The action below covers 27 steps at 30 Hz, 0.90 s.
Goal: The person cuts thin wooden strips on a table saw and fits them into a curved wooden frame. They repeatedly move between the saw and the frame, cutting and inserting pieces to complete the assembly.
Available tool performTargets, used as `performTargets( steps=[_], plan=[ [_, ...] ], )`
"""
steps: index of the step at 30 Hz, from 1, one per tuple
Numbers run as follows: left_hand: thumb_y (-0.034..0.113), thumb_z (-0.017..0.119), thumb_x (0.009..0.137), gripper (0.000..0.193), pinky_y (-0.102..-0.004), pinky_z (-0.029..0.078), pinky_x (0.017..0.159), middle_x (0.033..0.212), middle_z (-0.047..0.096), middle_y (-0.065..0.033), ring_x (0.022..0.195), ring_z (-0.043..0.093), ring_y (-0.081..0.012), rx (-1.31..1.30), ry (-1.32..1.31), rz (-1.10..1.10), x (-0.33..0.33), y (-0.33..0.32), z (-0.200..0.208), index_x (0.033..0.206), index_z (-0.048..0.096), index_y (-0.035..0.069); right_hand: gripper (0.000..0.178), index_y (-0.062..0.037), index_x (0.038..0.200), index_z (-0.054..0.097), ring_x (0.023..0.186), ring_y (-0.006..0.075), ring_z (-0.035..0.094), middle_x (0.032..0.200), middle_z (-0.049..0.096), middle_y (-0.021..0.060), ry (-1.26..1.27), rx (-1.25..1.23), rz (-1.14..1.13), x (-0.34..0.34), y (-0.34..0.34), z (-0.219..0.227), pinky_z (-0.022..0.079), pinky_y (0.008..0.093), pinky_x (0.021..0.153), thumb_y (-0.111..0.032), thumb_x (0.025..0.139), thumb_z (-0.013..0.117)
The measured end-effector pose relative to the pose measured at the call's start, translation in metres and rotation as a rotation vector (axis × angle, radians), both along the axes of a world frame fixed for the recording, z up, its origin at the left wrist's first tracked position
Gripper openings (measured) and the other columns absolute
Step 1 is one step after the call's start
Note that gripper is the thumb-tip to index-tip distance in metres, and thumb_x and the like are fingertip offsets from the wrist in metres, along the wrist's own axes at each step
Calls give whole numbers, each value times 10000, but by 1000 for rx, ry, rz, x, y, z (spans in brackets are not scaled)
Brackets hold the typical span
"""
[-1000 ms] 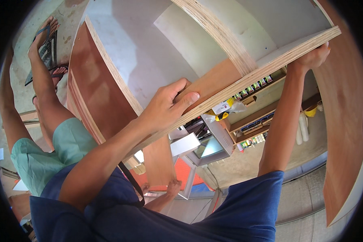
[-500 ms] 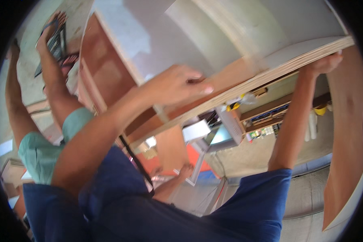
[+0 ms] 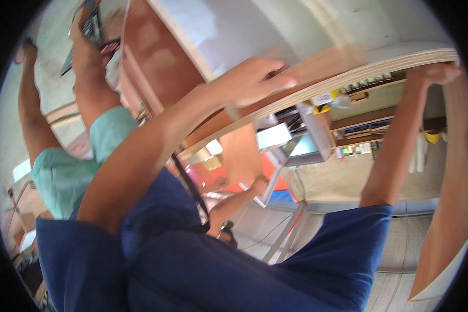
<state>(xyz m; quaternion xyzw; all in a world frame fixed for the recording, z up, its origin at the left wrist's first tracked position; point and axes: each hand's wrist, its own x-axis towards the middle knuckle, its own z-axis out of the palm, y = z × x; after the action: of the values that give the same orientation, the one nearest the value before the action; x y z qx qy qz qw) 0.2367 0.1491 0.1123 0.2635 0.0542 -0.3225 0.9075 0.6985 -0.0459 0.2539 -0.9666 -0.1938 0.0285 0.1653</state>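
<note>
A large plywood cabinet frame fills the upper part of the view, with a long layered plywood edge (image 3: 317, 86) slanting up to the right. Over its reddish-brown inner side reaches my left hand (image 3: 255, 78), palm down, the thumb and forefinger apart with nothing seen between them. The other fingers are blurred or hidden. My right hand (image 3: 443, 74) is wrapped around the right end of the plywood edge, its arm stretched upward. Part of that grip is hidden. A pale grey panel (image 3: 275, 26) lies beyond my left hand.
Another person's hand (image 3: 259, 185) is by a brown board (image 3: 242, 161). Shelves (image 3: 364, 122) with small goods stand beyond, near a grey-framed screen (image 3: 301, 145). At left are legs in green shorts (image 3: 62, 177). A curved wooden panel (image 3: 447, 208) stands at far right.
The view has shifted, so most things sit further right. Both hands stay by the plywood edge. A dark object at the other person's wrist has come into view.
</note>
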Motion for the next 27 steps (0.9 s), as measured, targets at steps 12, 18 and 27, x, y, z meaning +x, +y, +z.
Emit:
performTargets(
  steps=[12, 18, 27],
  plan=[
    [254, 677, 1042, 347, -359, 508, 870, 993, 674, -103, 949, 642, -176, -374, 372, -43, 2, 4, 11, 1250, 639, -21, 470, -91, 1124, 671, 893, 184, 700, 945, 675, 43, 148, -119, -37, -60, 47, 11, 604, 384, 704, -468, 1044, 402],
    [150, 759, 948, 255, -348, 501, 869, 991, 597, -99, 922, 595, -239, -260, 338, 19, 7, 4, 12, 1128, 721, -27, 459, -88, 1135, 669, 901, 184, 694, 952, 670, 43, 105, -202, -64, -59, 33, 31, 596, 379, 722, -453, 1050, 404],
    [154, 800, 875, 309, -397, 492, 815, 957, 570, -126, 943, 567, -301, -92, 159, 122, 1, -4, 8, 1118, 742, -27, 443, -84, 1152, 666, 912, 183, 685, 962, 663, 43, 81, -384, -167, -113, 43, 79, 585, 371, 748, -430, 1060, 406]
  ],
)
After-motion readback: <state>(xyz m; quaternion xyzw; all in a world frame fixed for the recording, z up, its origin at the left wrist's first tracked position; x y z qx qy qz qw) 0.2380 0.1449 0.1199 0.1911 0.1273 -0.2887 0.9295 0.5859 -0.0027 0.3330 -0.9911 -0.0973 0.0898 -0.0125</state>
